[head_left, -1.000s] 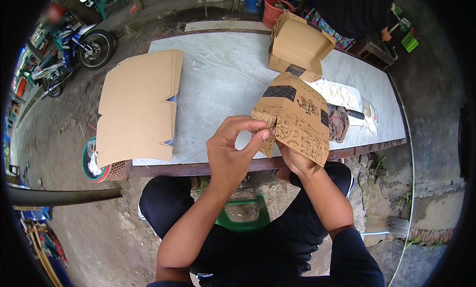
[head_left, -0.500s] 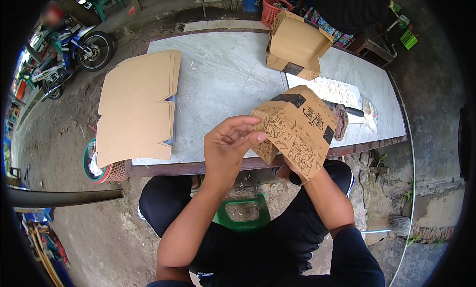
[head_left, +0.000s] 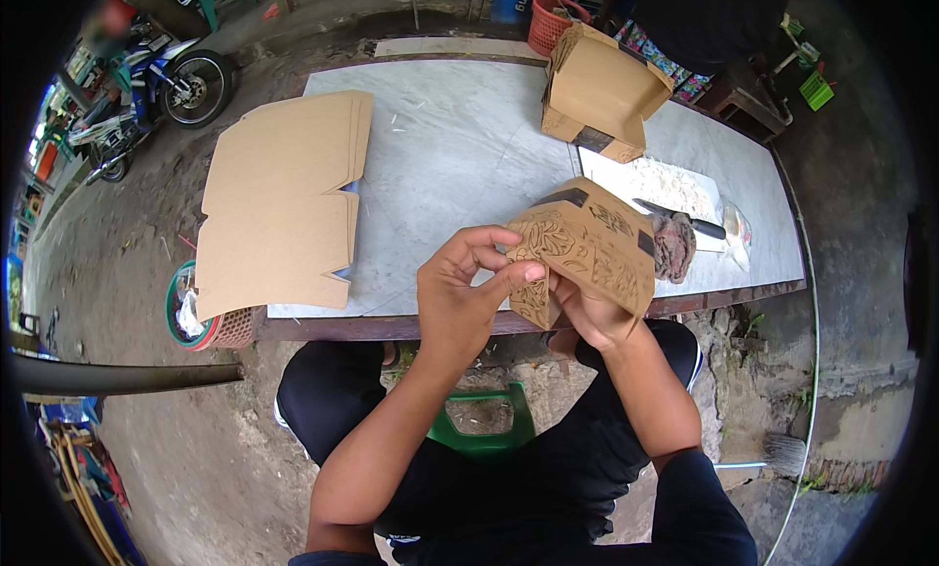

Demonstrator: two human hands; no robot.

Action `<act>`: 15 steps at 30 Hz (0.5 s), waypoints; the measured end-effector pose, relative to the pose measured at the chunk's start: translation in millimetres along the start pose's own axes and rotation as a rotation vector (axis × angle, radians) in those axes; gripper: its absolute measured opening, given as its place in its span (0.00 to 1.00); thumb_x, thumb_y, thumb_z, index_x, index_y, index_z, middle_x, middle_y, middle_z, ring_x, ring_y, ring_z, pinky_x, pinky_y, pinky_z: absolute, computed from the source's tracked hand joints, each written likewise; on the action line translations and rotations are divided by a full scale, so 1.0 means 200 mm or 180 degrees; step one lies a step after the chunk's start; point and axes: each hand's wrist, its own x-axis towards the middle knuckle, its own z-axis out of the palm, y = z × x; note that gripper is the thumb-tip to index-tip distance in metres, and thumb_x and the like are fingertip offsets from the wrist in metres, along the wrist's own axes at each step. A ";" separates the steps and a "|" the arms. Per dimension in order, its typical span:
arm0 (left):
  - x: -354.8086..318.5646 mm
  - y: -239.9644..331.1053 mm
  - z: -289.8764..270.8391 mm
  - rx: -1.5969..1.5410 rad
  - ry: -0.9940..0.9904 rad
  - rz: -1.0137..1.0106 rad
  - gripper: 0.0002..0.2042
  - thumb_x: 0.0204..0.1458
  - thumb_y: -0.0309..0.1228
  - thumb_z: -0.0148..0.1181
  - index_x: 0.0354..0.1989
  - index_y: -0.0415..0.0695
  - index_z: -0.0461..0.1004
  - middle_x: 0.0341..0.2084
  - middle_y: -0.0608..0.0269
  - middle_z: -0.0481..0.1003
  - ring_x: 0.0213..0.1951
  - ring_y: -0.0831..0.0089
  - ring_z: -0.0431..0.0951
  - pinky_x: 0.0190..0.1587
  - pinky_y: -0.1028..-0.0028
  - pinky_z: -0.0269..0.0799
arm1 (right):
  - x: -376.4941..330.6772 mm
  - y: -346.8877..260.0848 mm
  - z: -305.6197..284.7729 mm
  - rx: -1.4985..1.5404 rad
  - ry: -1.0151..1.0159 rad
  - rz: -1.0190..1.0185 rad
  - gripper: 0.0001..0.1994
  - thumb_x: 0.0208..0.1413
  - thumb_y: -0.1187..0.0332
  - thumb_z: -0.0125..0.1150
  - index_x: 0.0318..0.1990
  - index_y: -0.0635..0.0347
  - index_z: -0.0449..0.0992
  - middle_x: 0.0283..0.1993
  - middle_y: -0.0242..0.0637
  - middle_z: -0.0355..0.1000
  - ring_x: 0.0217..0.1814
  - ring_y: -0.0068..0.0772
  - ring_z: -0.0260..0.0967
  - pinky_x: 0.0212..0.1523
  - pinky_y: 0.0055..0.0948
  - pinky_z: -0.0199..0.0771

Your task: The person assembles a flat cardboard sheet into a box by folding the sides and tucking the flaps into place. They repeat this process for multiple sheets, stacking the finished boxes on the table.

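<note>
The patterned cardboard box (head_left: 587, 248), half folded, hangs just above the near table edge, at about four o'clock from the grey tabletop (head_left: 460, 145). It looks light and stiff but easily creased, so the folded edges seem the best hold. The right hand (head_left: 592, 316) grips it from beneath; the left hand (head_left: 465, 292) pinches its near corner flap. A stack of flat cardboard blanks (head_left: 279, 209) lies at nine o'clock, and an assembled plain box (head_left: 602, 91) at twelve.
</note>
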 end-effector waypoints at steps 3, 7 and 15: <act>-0.01 -0.01 0.00 0.0032 0.0049 -0.0017 0.17 0.52 0.18 0.75 0.49 0.38 0.78 0.29 0.68 0.82 0.36 0.83 0.81 0.47 0.77 0.77 | 0.00 -0.06 0.04 -0.0046 -0.0068 0.0199 0.17 0.70 0.68 0.61 0.63 0.63 0.73 0.60 0.42 0.77 0.60 0.35 0.78 0.61 0.34 0.81; -0.01 -0.03 0.01 0.0111 0.0032 0.0046 0.17 0.52 0.18 0.76 0.48 0.39 0.77 0.27 0.70 0.80 0.36 0.83 0.81 0.46 0.77 0.76 | 0.00 -0.07 0.03 0.0080 -0.0160 0.0125 0.16 0.72 0.65 0.60 0.62 0.62 0.74 0.59 0.42 0.78 0.60 0.33 0.78 0.58 0.33 0.83; 0.00 -0.05 0.03 0.0318 -0.0001 0.0264 0.18 0.50 0.23 0.79 0.47 0.40 0.78 0.22 0.73 0.76 0.30 0.87 0.75 0.40 0.82 0.69 | -0.03 -0.01 0.07 -0.0151 0.0485 0.0230 0.13 0.71 0.65 0.61 0.57 0.60 0.77 0.54 0.36 0.80 0.51 0.25 0.79 0.46 0.26 0.82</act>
